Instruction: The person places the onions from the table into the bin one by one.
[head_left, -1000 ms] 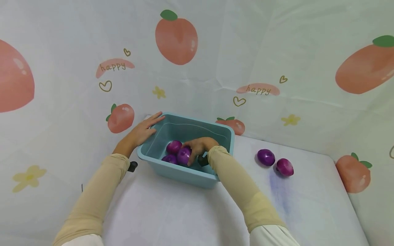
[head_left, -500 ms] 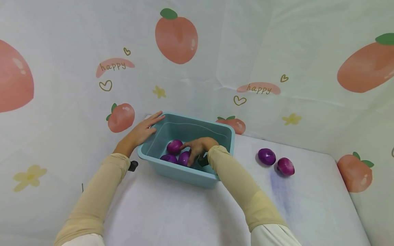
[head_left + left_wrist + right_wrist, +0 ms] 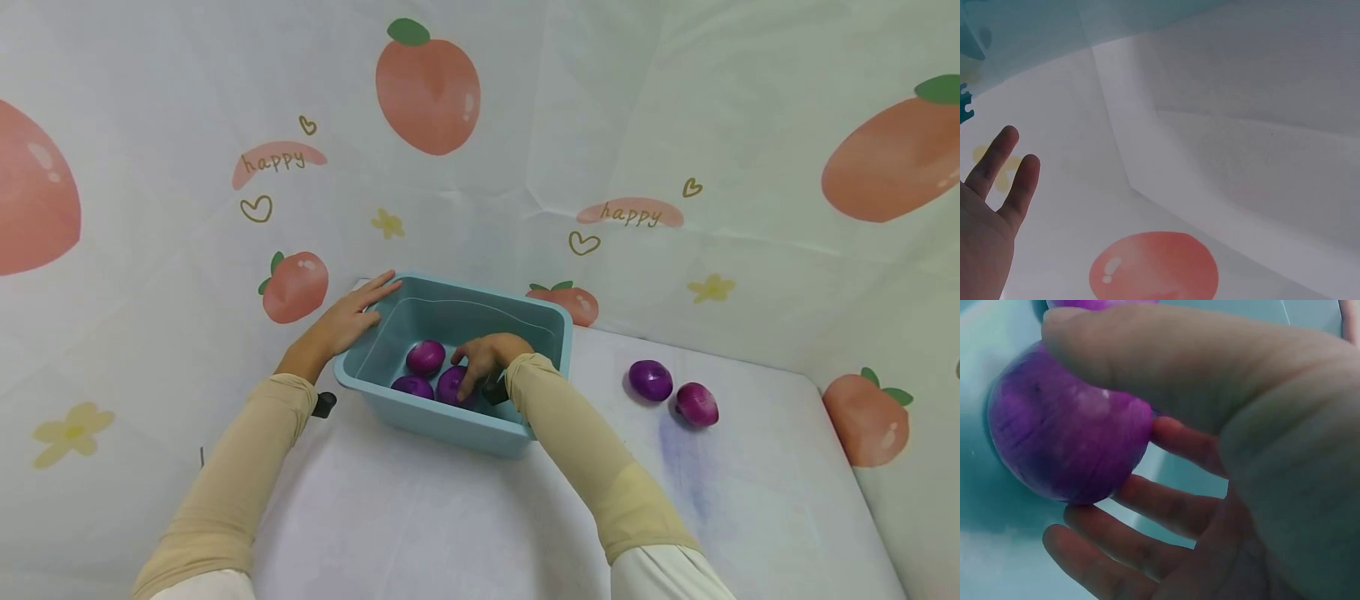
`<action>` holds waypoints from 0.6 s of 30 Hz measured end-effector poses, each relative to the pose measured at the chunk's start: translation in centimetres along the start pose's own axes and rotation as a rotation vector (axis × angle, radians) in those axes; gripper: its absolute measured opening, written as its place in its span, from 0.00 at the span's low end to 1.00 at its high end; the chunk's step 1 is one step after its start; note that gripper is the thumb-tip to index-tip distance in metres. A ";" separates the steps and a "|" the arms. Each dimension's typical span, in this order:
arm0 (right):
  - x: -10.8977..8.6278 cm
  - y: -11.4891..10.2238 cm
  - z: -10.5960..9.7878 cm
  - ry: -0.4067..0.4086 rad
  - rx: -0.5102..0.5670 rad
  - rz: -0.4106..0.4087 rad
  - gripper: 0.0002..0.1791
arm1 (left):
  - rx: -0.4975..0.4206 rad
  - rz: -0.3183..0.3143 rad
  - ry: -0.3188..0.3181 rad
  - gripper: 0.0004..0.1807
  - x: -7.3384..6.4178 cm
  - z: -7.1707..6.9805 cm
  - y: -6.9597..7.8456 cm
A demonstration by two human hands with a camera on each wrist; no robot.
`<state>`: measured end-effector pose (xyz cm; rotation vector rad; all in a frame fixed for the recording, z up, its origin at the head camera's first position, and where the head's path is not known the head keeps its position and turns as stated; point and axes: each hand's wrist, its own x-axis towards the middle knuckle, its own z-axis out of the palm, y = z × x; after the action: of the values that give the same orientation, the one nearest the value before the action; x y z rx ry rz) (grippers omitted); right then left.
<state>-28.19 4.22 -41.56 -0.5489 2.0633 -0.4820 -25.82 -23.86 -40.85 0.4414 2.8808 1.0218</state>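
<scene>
A light blue plastic basin (image 3: 457, 432) stands on the table, with red onions on its floor. My left hand (image 3: 341, 325) rests with straight fingers on its left rim. In the left wrist view, the left hand (image 3: 988, 231) shows two extended fingers below the blue wall. My right hand (image 3: 487, 357) reaches into the basin and holds one red onion (image 3: 452, 385). In the right wrist view, the thumb lies over this onion (image 3: 1066, 431) and fingertips touch its other side. Beside it lie another onion (image 3: 426, 357) and a third (image 3: 412, 386).
Two more red onions, one darker (image 3: 650, 381) and one pinker (image 3: 697, 405), lie on the white table (image 3: 780, 467) right of the basin. A peach-printed cloth (image 3: 487, 200) hangs behind the table.
The onion at my right hand has come down to the basin floor and shifted slightly right. My right index finger has drawn back from the rear onion. The left hand stays put.
</scene>
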 end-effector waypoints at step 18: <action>-0.5 -0.3 -0.4 0.008 -0.069 -0.063 0.38 | -0.010 -0.004 0.000 0.36 -0.1 0.0 0.0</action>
<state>-28.31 4.32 -40.89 -0.6552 2.0816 -0.4513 -25.76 -23.91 -40.83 0.4343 2.8738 1.0348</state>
